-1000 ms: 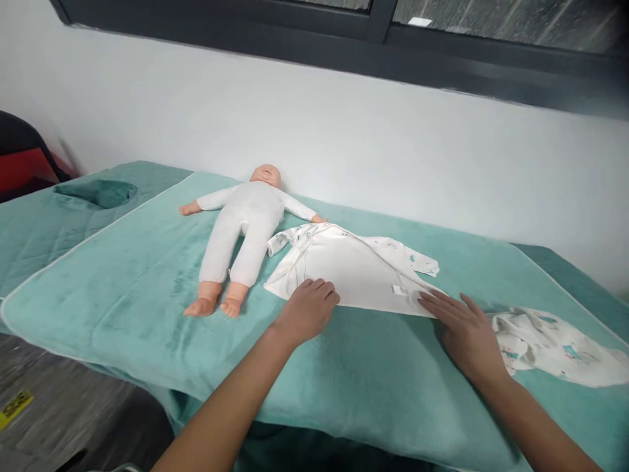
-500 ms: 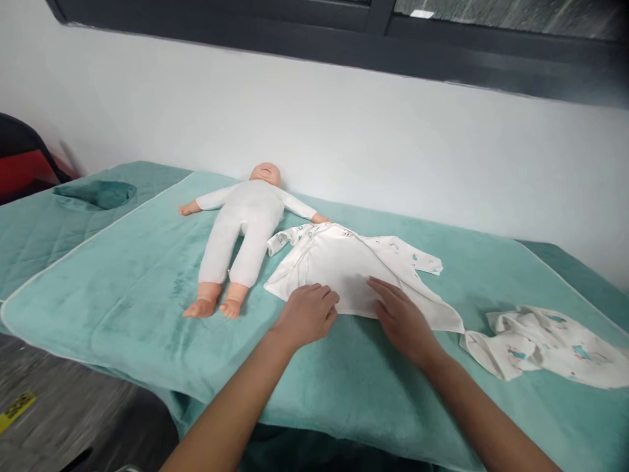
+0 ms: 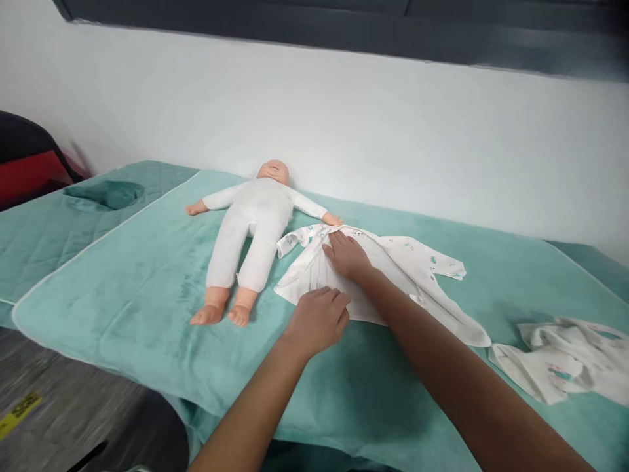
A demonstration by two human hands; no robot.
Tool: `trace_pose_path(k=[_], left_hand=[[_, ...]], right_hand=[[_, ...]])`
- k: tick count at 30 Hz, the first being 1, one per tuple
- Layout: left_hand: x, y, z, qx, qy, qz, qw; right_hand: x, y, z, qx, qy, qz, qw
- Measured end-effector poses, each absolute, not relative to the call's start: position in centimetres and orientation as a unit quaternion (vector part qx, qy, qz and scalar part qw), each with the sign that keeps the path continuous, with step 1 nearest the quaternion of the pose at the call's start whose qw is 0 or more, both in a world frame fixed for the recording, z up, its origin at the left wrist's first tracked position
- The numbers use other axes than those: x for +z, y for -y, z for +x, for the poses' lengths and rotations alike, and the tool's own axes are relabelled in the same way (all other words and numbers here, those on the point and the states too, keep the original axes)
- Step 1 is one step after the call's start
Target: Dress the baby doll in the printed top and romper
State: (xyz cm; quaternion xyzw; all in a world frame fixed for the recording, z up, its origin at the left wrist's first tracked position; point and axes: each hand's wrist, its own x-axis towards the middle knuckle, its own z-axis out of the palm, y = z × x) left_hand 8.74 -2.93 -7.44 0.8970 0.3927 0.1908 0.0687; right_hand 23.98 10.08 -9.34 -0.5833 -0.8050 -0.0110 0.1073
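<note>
A baby doll in a white bodysuit lies face up on a teal towel, head toward the wall. To its right a white printed baby garment is spread flat. My left hand rests with curled fingers on the garment's near edge. My right hand reaches across and lies flat, fingers together, on the garment's upper part near the doll's hand.
A second crumpled white printed garment lies at the right on the towel. A teal padded table with a face hole extends left. A white wall runs behind; dark floor lies below left, with a red and black chair.
My right hand slid from the garment's right lower corner leftward and up to its upper part beside the doll. My left hand stayed on the near edge. The view shifted slightly.
</note>
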Motion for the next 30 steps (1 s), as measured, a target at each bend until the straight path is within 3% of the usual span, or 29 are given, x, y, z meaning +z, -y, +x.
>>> trace_pose_path(k=[21,26,30], left_hand=[[-8.2,3.0,8.5,0.240,-0.435,0.865,0.064],[-8.3,3.0,8.2,0.294,-0.438,0.849,0.018],[-8.1,2.6,7.7,0.366,-0.537,0.760,-0.026]], right_hand=[[-10.4,-8.5,27.8,-0.004,0.752,-0.646,0.130],[-10.6,-7.4,31.7,0.031,0.727,-0.670,0.149],[-10.6,-6.4,32.5,0.028,0.709,-0.688,0.156]])
